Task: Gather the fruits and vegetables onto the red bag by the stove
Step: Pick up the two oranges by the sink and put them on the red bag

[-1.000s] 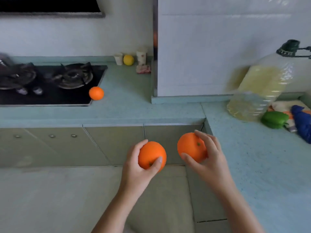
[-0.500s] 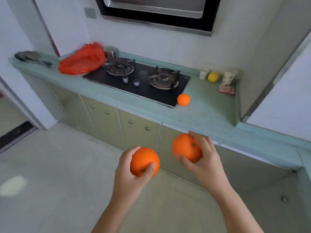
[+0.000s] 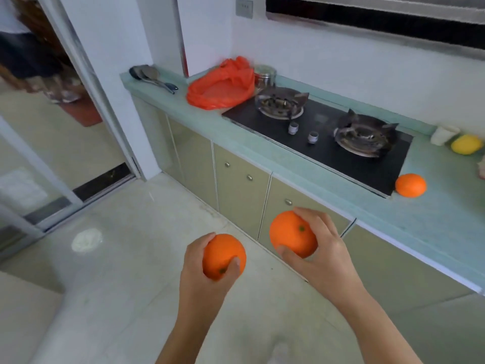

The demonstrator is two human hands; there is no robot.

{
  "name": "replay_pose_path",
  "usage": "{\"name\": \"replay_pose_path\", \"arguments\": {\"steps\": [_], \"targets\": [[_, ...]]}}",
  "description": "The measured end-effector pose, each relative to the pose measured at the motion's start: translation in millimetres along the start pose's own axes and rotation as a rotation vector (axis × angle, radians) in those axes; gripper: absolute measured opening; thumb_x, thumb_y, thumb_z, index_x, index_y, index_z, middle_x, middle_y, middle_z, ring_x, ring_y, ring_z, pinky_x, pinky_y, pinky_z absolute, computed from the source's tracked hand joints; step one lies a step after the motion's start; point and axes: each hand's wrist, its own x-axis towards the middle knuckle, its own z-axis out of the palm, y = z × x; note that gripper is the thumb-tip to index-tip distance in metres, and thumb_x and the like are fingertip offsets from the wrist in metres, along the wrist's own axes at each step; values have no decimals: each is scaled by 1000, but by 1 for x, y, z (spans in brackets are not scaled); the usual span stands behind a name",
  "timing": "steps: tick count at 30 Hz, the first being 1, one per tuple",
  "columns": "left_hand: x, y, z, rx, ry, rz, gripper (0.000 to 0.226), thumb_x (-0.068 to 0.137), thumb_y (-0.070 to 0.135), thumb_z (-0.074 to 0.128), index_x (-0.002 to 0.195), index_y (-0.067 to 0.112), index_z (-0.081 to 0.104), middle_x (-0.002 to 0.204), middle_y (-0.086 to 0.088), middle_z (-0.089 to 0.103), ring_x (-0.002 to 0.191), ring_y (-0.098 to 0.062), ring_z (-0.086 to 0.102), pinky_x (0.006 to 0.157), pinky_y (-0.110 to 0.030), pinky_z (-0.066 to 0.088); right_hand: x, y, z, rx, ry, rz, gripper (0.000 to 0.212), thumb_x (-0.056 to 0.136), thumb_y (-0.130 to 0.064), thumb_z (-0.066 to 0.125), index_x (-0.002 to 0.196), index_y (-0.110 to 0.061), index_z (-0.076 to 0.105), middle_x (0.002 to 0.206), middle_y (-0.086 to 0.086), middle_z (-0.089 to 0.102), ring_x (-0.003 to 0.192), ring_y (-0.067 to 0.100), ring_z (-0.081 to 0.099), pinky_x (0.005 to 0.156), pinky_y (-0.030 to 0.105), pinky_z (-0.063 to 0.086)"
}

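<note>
Head view, so we're looking down at our own two hands. On our left hand (image 3: pixel 202 274) the fingers (image 3: pixel 234 263) are curled round the left orange (image 3: pixel 223 254): thumb across the near side, the rest wrapped behind it, stem end facing down toward us. The wrist is fairly straight and the forearm runs up from the bottom edge of the shot.

Our right hand (image 3: pixel 325 258) has the right orange (image 3: pixel 291 232) gripped the same way. The thumb is tucked under the bottom, the other fingers are spread over the top and far side, and the green stem dot faces us. That forearm comes in from the lower right at a slant. Both hands are out over the floor (image 3: pixel 118 258) in front of the cabinet doors (image 3: pixel 236 179), side by side but not touching. The right one sits a bit higher and nearer the desk (image 3: pixel 433 219).

Out on the desk, the red bag (image 3: pixel 220 91) lies crumpled just left of the stove (image 3: pixel 328 137), touching its corner, with a metal jar (image 3: pixel 265 74) behind it and a few spoons (image 3: pixel 152 77) further left. A third orange (image 3: pixel 410 185) sits right at the stove's near right corner. A lemon (image 3: pixel 467 144) is further back by a white cup (image 3: pixel 444 135), well apart from the bag.
</note>
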Motion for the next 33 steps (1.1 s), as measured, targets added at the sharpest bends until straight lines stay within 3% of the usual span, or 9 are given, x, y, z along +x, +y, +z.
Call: {"name": "replay_pose_path", "arguments": {"steps": [4,8,14,18,22,25,27,29,33], "targets": [[52,-15,4,-28,6,-47,51,67,31,77,102,47,43,106,30,44,95,4,49,68,-15,40,54,7,27,26,-28,14,61,68,-18,77,116,-38,46,120,-13,45,102,-18,39,74,-4,33],[130,-19,5,-4,42,-5,48,60,40,69,100,49,43,106,29,46,94,5,49,67,-16,43,133,15,52,71,-19,8,61,68,-21,77,112,-46,43,120,-14,43,99,-19,39,70,-3,35],[255,-4,17,36,38,22,52,69,22,78,99,47,43,105,29,43,93,3,48,65,-16,42,266,10,73,95,-26,-3,62,71,-21,76,123,-34,45,125,-11,41,101,4,44,68,5,38],[321,-1,25,91,14,72,52,64,36,80,98,46,42,108,28,42,94,7,47,63,-10,41,336,8,93,93,-72,-18,62,72,-24,75,123,-36,42,125,-11,39,103,8,43,70,10,37],[362,-26,21,71,59,-26,52,52,56,69,97,48,43,107,27,44,96,16,45,60,-11,42,382,10,124,125,-149,13,64,69,-36,76,122,-39,40,125,-9,39,103,12,47,69,24,50],[398,-52,12,64,94,-110,51,63,36,81,95,46,42,105,26,43,90,4,49,59,-10,39,418,9,152,104,-189,18,66,63,-48,66,122,-39,39,123,-10,39,101,8,47,65,31,55],[428,-66,3,64,97,-125,50,67,27,80,95,44,42,105,25,42,89,3,48,59,-10,38,443,7,172,103,-187,26,63,63,-48,64,119,-43,38,121,-12,39,100,4,47,64,23,50],[465,-77,-7,72,83,-106,50,65,36,80,96,44,42,105,25,42,90,2,48,61,-11,38,470,2,194,94,-173,22,61,64,-47,65,117,-45,35,119,-13,39,100,2,46,67,13,41],[549,-93,-31,42,51,-50,47,61,45,70,99,46,42,106,26,44,95,14,46,65,-15,42,527,-18,244,82,-149,10,61,71,-30,76,118,-41,39,122,-10,40,106,3,44,76,11,37]]}}
